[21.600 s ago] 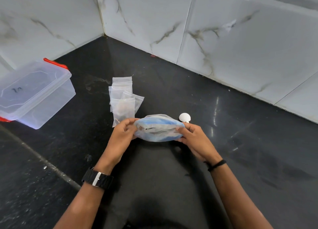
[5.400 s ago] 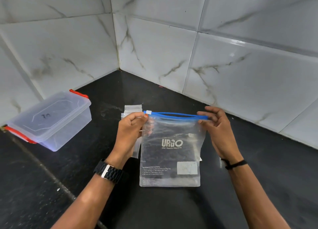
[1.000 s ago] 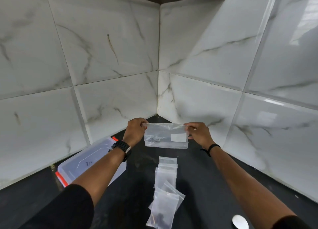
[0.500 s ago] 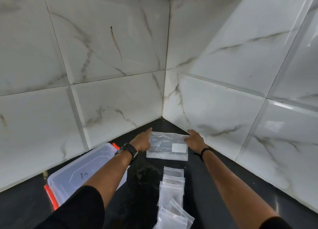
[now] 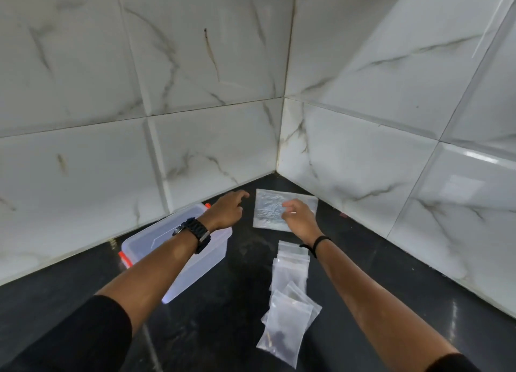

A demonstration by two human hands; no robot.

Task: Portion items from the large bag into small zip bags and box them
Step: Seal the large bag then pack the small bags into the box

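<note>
- Large bag [image 5: 269,211] lies flat on the counter [image 5: 240,301] in the far corner, long axis running left to right.
- Right hand [image 5: 297,214] hovers over its right half, fingers loosely curled, holding nothing; nearer of the two.
- Left hand [image 5: 227,208] is just left of the bag, relaxed, empty.
- Small zip bags [image 5: 289,301] lie nearer the body.

The left forearm [image 5: 173,257] hides part of the clear box [image 5: 195,271]. The large bag [image 5: 269,211] print is too blurred to read, and the right hand [image 5: 300,216] covers its near corner.
</note>
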